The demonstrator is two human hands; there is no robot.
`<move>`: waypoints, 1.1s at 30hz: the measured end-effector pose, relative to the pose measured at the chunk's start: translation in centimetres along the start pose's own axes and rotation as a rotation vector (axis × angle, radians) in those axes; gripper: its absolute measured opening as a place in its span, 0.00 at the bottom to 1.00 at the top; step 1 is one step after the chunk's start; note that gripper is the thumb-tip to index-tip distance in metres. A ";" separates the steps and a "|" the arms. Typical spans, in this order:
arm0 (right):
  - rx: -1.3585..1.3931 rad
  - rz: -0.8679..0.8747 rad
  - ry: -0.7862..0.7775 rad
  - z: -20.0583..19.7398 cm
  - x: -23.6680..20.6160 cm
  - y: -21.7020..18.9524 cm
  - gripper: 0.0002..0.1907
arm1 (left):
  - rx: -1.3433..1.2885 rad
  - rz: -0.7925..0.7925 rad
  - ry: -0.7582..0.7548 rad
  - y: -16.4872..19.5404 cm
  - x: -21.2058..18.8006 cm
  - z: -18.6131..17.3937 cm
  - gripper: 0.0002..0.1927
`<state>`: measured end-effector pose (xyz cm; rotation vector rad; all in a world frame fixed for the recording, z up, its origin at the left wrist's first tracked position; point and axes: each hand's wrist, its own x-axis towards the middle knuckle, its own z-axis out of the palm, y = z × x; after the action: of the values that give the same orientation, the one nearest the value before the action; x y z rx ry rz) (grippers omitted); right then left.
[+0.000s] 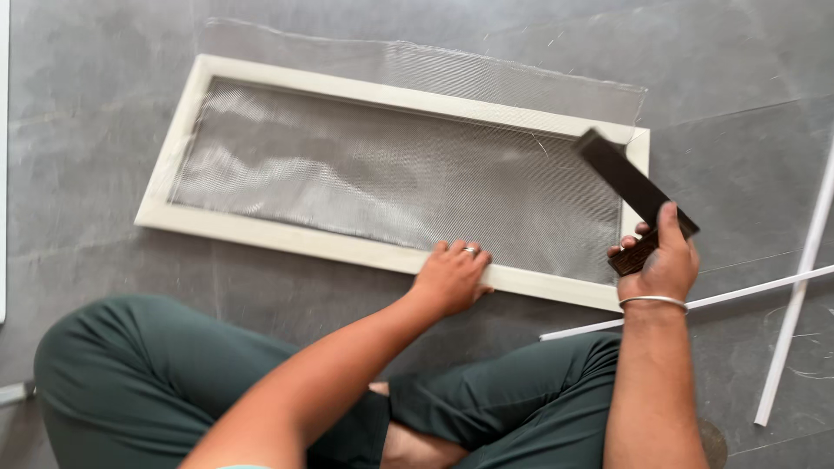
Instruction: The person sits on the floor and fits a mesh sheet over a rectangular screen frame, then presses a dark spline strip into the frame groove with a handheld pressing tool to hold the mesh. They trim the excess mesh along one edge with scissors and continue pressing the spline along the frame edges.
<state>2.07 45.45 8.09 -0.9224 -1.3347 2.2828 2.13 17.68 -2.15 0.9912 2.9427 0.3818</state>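
Seated cross-legged on grey floor (104,122), dark green trousers (174,373); both forearms reach forward from lower frame.

Left hand (452,276): palm down, fingers spread flat and pressed on the near rail of the white frame (287,239); ring on one finger; nothing gripped, hand open and bearing down; forearm runs diagonally up from lower left.

Right hand (665,260): closed around the lower end of a dark flat bar (627,181); thumb lies up along the bar's face, fingers curled beneath; bangle (653,300) at wrist; forearm nearly vertical in frame.

Bar: long axis diagonal, free end pointing up and left, over the frame's far right corner; held end low and right, just beyond the frame's right rail.

Frame: long rectangle flat on floor, long axis left to right, tilted slightly so the right end sits lower in view; grey mesh (391,187) draped across it, wrinkled, spilling past the far rail.

Right of frame: two thin white strips (795,304) crossing on the floor.
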 end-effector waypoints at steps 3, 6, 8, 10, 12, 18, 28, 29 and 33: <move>-0.386 -0.010 -0.110 2.0 -1.0 0.0 0.13 | -0.127 -0.127 0.148 -2.9 -4.6 -1.0 0.20; -0.874 -0.031 -0.373 5.5 -1.1 0.8 0.14 | -0.141 -0.247 0.158 -6.2 -7.8 -1.9 0.12; -1.114 -0.048 -0.632 8.5 -0.4 1.6 0.14 | -0.132 -0.262 0.187 -7.0 -8.5 -1.9 0.10; -1.344 -0.041 -0.804 11.3 0.5 2.9 0.14 | -0.122 -0.247 0.241 -7.2 -8.5 -1.6 0.09; -1.539 0.010 -0.910 14.0 1.7 4.6 0.15 | -0.037 -0.224 0.303 -7.0 -8.2 -1.3 0.09; -1.812 -0.068 -1.221 20.4 2.2 8.3 0.20 | 0.063 -0.192 0.369 -7.2 -8.3 -1.0 0.08; -1.768 -0.543 -1.201 22.1 -4.5 5.0 0.21 | -0.006 -0.085 0.435 -10.6 -6.3 -0.5 0.05; -1.761 -0.336 -1.144 22.0 -2.6 5.5 0.21 | 0.022 -0.203 0.429 -11.5 -6.5 -0.7 0.05; -1.604 0.122 -1.037 22.2 2.7 10.1 0.19 | 0.116 -0.514 0.476 -15.2 -7.8 -1.7 0.07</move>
<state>-14.67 27.64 6.16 0.1192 -3.7066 1.2370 -0.79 0.92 -4.57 0.1167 3.5105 0.4816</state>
